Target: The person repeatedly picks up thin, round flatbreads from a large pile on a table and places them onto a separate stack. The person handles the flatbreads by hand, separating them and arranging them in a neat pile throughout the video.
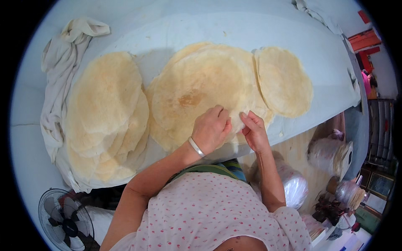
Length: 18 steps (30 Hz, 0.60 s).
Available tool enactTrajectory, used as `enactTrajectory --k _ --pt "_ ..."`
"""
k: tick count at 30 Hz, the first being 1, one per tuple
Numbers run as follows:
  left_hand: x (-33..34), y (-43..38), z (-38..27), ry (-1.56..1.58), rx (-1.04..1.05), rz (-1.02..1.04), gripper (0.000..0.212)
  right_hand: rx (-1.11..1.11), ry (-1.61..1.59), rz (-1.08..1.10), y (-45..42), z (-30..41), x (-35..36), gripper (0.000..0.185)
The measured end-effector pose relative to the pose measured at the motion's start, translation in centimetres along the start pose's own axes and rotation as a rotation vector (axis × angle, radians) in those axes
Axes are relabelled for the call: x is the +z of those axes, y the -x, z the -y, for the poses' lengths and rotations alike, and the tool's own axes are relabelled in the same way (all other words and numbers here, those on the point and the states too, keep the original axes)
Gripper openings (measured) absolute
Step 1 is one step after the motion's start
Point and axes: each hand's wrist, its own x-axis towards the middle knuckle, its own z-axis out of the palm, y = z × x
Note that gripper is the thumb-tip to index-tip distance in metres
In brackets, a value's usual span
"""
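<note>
Before me is a pile of thin, round, pale-yellow flatbreads (201, 78), with a browned patch on the top one. My left hand (212, 128), a silver bangle on its wrist, has its fingers curled in at the pile's near edge. To its right, my right hand (255, 131) pinches the thin rim of a sheet between thumb and fingers. What the left fingertips hold is partly hidden by the hand. A fanned-out stack of similar flatbreads (110, 91) lies to the left. A smaller stack (285, 83) rests at the right, touching the middle pile.
A pale cloth (220, 28) covers the table. Crumpled white fabric (59, 78) lies along the left side. A standing fan (69, 226) is at lower left. Plastic-wrapped bundles (328, 155) stand on the floor at right, beyond the table's near edge. A person in pink (366, 82) appears far right.
</note>
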Motion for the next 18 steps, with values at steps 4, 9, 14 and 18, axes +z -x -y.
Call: enactTrajectory --k 4,9,14,18 --pt "0.3 -1.0 1.2 -0.128 -0.042 0.032 0.014 -0.060 0.075 -0.083 -0.3 -1.2 -1.0 0.011" --pt "-7.5 -5.1 8.6 0.270 -0.173 -0.088 0.013 -0.156 0.011 -0.189 -1.9 -3.7 -4.7 0.009" --pt "-25.1 -4.0 21.8 -0.006 -0.295 -0.258 0.015 -0.108 0.074 -0.280 -2.6 -3.7 -7.9 0.010" --pt "-31.9 2.0 29.3 0.292 -0.645 -0.583 0.021 -0.093 0.095 -0.225 -3.0 -5.2 -11.7 0.012"
